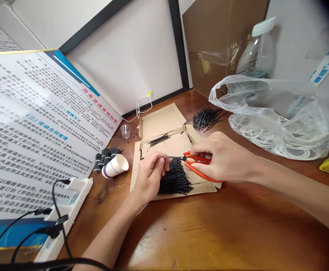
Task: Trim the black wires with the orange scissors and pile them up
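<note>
My right hand [221, 158] holds a pair of scissors [199, 171] by its red-orange handles. Its dark blades point left and reach the fingertips of my left hand [153, 173]. The left thumb and fingers are pinched together there; what they hold is too small or hidden to make out. Under both hands lies an opened-out cardboard sheet [206, 187]. On it, just below the blades, is a large pile of thin black strips [175, 180], partly covered by my left hand. A smaller group of black strips [159, 140] lies farther back on the cardboard.
Another black heap [206, 119] lies at the back right, near a plastic bag [283, 131] of white cable coils. To the left are a tipped paper cup [115, 166], tied black bundles [106, 156], a small clear cup [126, 131] and a power strip [68, 210] with cords.
</note>
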### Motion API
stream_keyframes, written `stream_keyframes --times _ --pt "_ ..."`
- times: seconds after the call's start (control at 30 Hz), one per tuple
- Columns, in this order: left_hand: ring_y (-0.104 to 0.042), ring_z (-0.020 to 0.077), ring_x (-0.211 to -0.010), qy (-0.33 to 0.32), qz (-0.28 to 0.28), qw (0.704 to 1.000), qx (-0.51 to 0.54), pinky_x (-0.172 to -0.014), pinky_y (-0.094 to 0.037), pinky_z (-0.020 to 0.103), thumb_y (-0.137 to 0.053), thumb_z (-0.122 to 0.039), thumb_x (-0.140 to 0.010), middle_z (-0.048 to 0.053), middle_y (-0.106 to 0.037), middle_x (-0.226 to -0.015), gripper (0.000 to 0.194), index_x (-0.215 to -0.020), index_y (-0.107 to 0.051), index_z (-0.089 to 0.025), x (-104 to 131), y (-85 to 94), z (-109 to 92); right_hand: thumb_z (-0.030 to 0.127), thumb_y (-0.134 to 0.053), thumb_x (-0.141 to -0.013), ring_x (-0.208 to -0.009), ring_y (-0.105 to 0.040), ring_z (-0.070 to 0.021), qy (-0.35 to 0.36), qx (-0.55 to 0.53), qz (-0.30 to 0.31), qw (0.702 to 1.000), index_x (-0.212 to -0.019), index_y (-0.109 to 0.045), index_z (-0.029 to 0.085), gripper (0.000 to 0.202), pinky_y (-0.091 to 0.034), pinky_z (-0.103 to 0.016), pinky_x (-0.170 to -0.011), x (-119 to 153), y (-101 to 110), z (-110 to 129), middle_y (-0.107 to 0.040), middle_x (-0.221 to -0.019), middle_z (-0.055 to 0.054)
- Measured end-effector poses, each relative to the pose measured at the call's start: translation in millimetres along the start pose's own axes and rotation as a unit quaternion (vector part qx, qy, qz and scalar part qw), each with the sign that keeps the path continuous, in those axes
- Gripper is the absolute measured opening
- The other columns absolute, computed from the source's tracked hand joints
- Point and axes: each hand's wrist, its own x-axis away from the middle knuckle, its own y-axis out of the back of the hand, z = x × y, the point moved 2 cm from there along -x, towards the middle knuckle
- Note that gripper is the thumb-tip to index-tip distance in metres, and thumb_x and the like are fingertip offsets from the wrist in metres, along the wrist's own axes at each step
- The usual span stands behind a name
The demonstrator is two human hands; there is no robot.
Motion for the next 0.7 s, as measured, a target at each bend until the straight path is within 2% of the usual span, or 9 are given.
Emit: stream_keyframes --times 0.2,0.47,0.7 --pt "-0.051 0.0099 -0.056 0.005 0.004 1.0 0.002 -0.052 -0.042 0.023 -0.047 -0.037 -0.103 0.001 -0.061 -0.072 0.03 -0.088 -0.062 -0.016 -0.1 -0.8 -0.8 0.03 -0.056 -0.077 -0.05 -0.018 -0.0089 0.016 0.023 0.011 1.0 -0.052 -0.032 0.02 0.036 -0.018 -0.028 -0.049 -0.5 -3.5 -4.1 -0.02 -0.05 0.007" --pt "-0.053 0.0096 -0.056 0.009 -0.006 1.0 -0.001 -0.049 -0.043 0.021 -0.049 -0.037 -0.102 0.003 -0.065 -0.076 0.027 -0.091 -0.062 -0.016 -0.2 -0.3 -3.3 0.027 -0.057 -0.076 -0.049 -0.019 -0.0078 0.015 -0.009 -0.037 0.999 -0.051 -0.031 0.019 0.037 -0.019 -0.026 -0.048 -1.7 -1.2 -2.9 -0.02 -0.05 0.007" --pt "-0.055 0.0088 -0.054 0.012 -0.026 0.999 0.035 -0.046 -0.045 0.019 -0.052 -0.038 -0.101 0.002 -0.065 -0.077 0.025 -0.09 -0.058 -0.016 0.2 -1.3 -1.9 0.026 -0.057 -0.075 -0.049 -0.019 -0.0079 -0.004 -0.017 0.003 1.0 -0.051 -0.034 0.019 0.034 -0.019 -0.026 -0.047 0.1 0.6 -0.8 -0.022 -0.049 0.007"
